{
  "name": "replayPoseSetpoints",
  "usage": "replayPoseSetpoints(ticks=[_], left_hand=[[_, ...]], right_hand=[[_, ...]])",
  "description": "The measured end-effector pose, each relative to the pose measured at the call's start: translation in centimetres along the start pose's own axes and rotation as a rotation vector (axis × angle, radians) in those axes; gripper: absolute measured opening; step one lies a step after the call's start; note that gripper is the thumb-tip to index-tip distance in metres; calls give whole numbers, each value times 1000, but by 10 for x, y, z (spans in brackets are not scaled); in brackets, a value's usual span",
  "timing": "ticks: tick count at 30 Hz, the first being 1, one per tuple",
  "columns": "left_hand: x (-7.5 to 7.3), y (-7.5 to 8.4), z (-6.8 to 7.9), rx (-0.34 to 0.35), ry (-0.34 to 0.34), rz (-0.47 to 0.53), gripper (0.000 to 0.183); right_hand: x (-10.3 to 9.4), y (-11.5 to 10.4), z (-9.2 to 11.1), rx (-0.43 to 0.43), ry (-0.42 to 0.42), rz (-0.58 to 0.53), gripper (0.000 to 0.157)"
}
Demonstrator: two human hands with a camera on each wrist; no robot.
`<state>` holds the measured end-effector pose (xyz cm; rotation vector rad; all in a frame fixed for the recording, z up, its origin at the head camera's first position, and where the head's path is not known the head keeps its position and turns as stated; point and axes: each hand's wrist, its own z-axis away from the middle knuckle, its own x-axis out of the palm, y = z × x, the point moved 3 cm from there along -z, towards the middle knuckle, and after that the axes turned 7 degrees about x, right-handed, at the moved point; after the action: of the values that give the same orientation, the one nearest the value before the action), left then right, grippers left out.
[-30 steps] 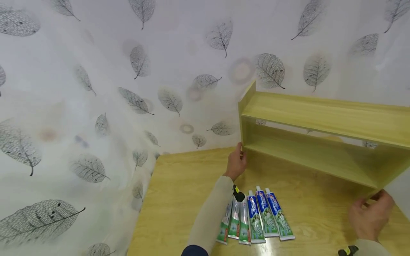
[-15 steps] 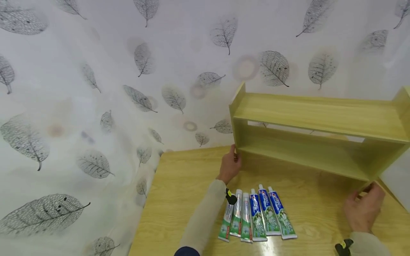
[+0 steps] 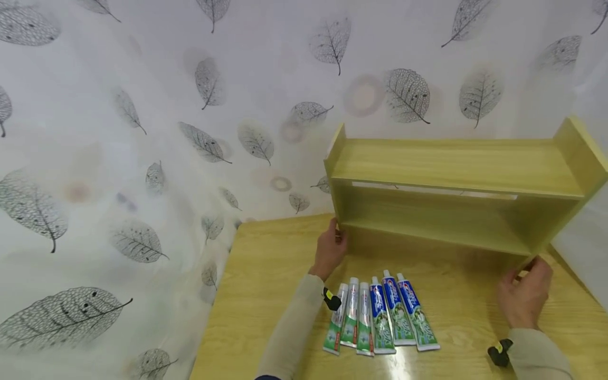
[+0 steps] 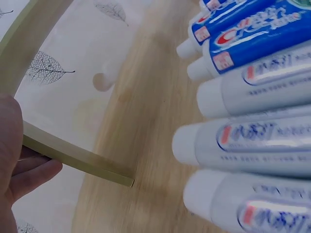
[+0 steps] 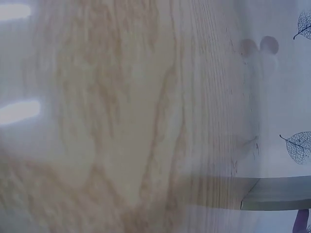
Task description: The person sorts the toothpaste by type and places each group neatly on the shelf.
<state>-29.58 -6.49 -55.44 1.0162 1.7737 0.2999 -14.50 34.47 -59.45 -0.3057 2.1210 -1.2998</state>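
Note:
A two-tier wooden shelf (image 3: 456, 161) with raised side panels stands or hovers at the back of the table. My left hand (image 3: 329, 250) grips the bottom of its left side panel; in the left wrist view, fingers (image 4: 36, 177) curl behind the panel's edge (image 4: 80, 158). At the lower right front corner my right hand (image 3: 526, 295) pinches the other side panel. The right wrist view catches only a fingertip (image 5: 301, 221) beside a panel end (image 5: 277, 193). Between the hands lie three silver-and-green toothpaste tubes (image 3: 350, 312) and three blue-and-green toothpaste tubes (image 3: 398, 309), caps toward the shelf.
The wooden table (image 3: 266, 274) meets a leaf-patterned wall (image 3: 256, 95) behind the shelf and on the left. Another pale wall surface (image 3: 581, 253) borders the table's right edge. The tubes lie in a row near the left forearm (image 3: 292, 324).
The shelf has shifted left and turned slightly, its right end now fully in view. Both hands moved left with it, keeping their hold. The toothpaste tubes stay put.

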Motion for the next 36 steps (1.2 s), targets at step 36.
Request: replayPoseSetpoints(ticks=[36], left_hand=[[-49, -29, 50, -53, 72, 0, 38]], right_hand=[[41, -20, -26, -114, -407, 1, 49]])
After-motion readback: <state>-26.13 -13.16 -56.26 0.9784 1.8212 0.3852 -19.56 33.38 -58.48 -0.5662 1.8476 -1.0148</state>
